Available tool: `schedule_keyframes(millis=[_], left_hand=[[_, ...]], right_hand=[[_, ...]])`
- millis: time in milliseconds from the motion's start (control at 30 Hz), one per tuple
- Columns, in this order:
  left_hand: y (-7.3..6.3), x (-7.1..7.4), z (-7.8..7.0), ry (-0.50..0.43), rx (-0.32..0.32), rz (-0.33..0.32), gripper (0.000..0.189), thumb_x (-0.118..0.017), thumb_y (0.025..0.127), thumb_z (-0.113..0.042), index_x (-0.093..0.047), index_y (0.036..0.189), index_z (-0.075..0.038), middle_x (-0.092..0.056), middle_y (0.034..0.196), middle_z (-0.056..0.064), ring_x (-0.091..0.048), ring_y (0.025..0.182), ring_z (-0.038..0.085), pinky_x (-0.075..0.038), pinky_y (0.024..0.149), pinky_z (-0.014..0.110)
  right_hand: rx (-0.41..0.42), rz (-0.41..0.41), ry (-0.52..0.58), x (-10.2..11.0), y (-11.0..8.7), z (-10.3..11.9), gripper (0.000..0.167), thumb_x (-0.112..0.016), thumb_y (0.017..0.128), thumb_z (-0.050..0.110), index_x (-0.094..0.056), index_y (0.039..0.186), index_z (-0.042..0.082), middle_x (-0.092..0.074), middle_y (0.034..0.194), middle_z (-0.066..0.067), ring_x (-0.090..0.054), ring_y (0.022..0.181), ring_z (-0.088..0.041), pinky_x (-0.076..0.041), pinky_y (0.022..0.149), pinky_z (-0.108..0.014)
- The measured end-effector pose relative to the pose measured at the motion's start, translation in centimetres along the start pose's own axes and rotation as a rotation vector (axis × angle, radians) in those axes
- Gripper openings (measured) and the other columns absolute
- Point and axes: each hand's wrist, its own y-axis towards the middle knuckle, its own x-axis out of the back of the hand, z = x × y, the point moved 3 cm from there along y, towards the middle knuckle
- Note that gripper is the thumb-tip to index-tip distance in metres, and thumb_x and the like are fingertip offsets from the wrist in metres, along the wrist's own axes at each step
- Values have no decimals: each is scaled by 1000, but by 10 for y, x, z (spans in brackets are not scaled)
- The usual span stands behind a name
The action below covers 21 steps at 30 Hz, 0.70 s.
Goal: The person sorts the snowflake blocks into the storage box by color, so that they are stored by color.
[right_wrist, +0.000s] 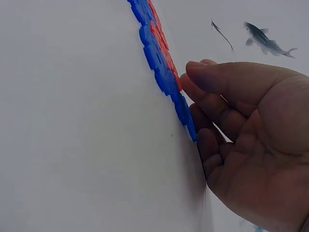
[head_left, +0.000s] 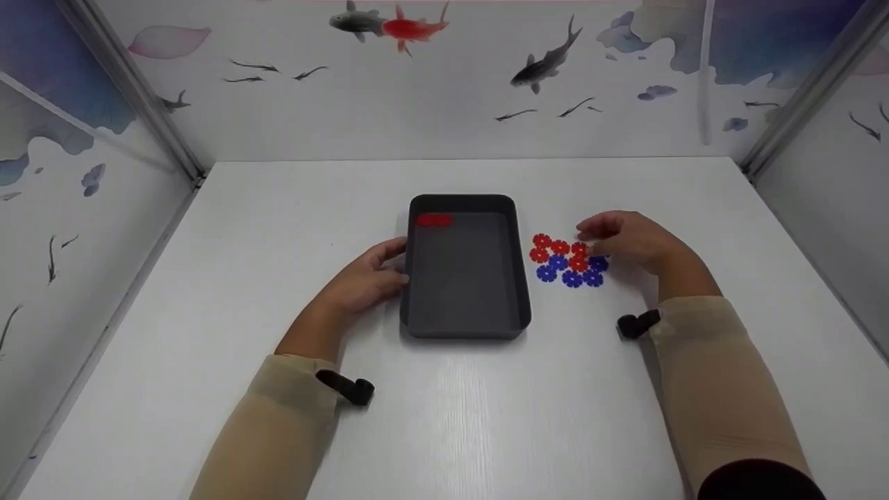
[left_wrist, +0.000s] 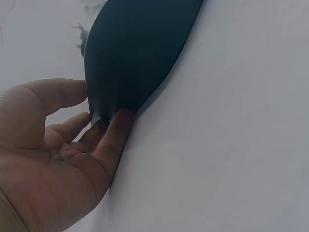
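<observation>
A dark grey rectangular tray (head_left: pixel 465 285) lies on the white table, with red flower-shaped plastic pieces (head_left: pixel 434 220) in its far left corner. My left hand (head_left: pixel 362 280) rests against the tray's left side, thumb and fingertips touching the outer wall. In the left wrist view the same tray (left_wrist: pixel 137 53) meets those fingertips. Right of the tray lies a flat cluster of red flower-shaped pieces (head_left: pixel 539 255) and blue ones (head_left: pixel 572 279). At the cluster's right edge is my right hand (head_left: pixel 635 239), fingers loosely bent; I see nothing held between them. It partly covers some pieces.
White table surface (head_left: pixel 430 417) surrounds the tray on all sides. Printed panels with fish stand at the back (head_left: pixel 444 104) and at both sides. A black wrist camera (head_left: pixel 358 390) juts out from the left sleeve, another (head_left: pixel 635 325) from the right.
</observation>
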Motion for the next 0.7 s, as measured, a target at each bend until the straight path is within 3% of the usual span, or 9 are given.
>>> schedule_keyframes(millis=[300, 700], left_hand=[[1, 1, 1, -2, 11, -5, 73, -65, 97, -2, -43, 164, -21, -39, 171, -4, -56, 144, 21, -46, 121, 42], [0, 0, -1, 28, 7, -12, 74, -66, 98, -3, -41, 165, -22, -36, 173, -5, -54, 146, 21, -48, 121, 43]], right_hand=[[3, 8, -48, -6, 2, 9, 49, -76, 97, 11, -65, 143, 25, -59, 150, -9, -48, 144, -37, -40, 124, -62], [-6, -29, -76, -8, 6, 11, 45, -77, 97, 12, -67, 140, 23, -61, 143, -12, -53, 136, -36, -44, 121, -60]])
